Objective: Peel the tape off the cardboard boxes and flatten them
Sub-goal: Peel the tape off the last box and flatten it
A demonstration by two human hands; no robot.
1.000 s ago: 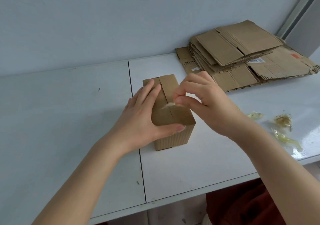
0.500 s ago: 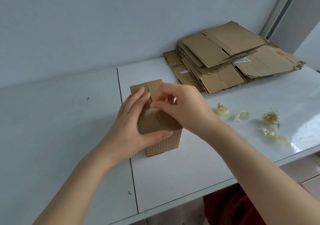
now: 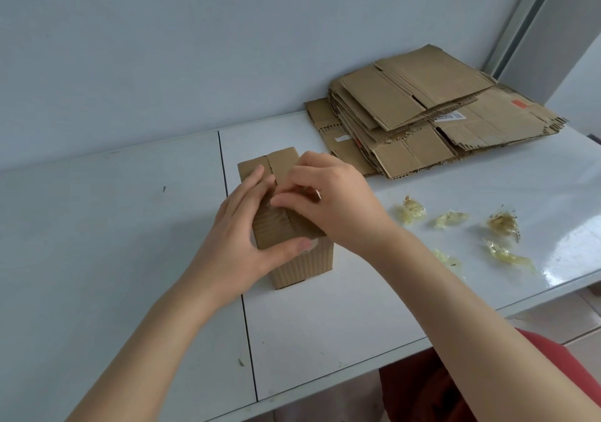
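A small brown cardboard box (image 3: 302,264) stands upright on the white table (image 3: 113,226), its top flaps closed along a centre seam. My left hand (image 3: 242,229) grips the box from the left, fingers laid over the top and thumb pressed on the near front edge. My right hand (image 3: 328,202) lies over the top's right half, its fingertips pinching at the clear tape (image 3: 276,216) along the seam. The tape is thin and hard to make out under the fingers.
A stack of flattened cardboard boxes (image 3: 422,112) lies at the back right by the wall. Several crumpled balls of clear tape (image 3: 502,225) are scattered on the table right of the box. The table's front edge runs close below my forearms.
My right hand came down from above the box onto its top and its fingers now work at the seam. The left hand keeps the same grip. The camera view shifted slightly.
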